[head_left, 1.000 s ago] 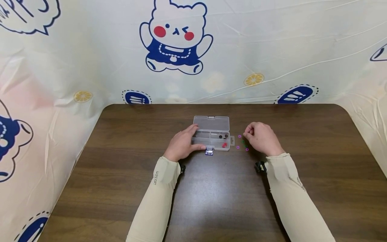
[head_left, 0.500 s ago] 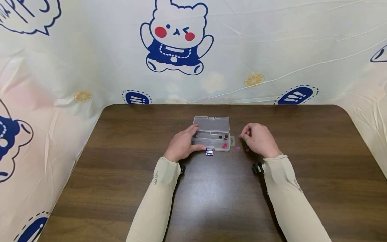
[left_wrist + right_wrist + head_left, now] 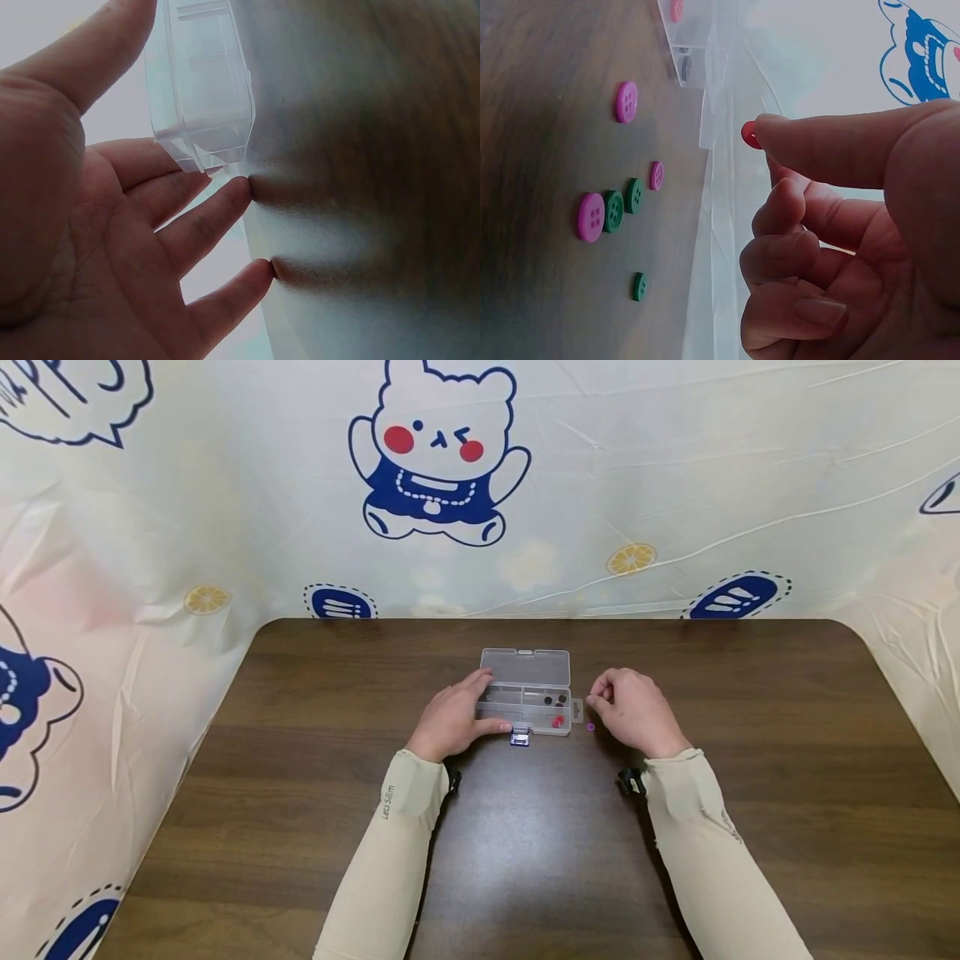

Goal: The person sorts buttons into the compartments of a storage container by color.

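right hand (image 3: 633, 712) pinches red button (image 3: 748, 135), toward far edge of table (image 3: 525, 860); slack hold could drop it. left hand (image 3: 452, 718) spread against box (image 3: 538, 719); light bracing risks skid.

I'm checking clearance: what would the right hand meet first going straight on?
Probably the hanging tab on the clear box; the right hand may pass above, as its height is unclear.

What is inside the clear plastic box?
In the box, red buttons lie front right and two dark buttons back right. The left hand hides part of the left end; contents there cannot be seen.
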Demonstrator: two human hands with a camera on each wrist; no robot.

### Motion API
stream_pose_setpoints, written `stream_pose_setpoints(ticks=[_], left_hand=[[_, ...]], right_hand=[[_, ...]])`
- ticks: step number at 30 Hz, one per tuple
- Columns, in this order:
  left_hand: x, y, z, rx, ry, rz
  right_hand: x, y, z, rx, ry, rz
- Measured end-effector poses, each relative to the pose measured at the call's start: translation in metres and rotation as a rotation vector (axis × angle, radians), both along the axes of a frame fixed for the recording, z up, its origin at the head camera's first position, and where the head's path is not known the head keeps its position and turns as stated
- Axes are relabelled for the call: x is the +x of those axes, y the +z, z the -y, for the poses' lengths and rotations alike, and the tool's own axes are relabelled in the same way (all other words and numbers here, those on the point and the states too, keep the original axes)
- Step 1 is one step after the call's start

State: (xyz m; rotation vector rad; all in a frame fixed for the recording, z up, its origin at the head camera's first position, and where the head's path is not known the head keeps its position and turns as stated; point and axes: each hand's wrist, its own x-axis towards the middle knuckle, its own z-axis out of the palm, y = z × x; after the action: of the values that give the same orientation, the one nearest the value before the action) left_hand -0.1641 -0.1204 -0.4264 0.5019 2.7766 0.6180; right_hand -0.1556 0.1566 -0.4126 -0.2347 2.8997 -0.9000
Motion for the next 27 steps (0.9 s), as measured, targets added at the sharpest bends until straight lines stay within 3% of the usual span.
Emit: stream_pose_setpoints(ticks=[27], left_hand=[[0.001,0.001,-0.001,0.000,0.006,0.004]], right_hand=[[0.007,0.004,0.015,-0.009,0.022,-0.032]])
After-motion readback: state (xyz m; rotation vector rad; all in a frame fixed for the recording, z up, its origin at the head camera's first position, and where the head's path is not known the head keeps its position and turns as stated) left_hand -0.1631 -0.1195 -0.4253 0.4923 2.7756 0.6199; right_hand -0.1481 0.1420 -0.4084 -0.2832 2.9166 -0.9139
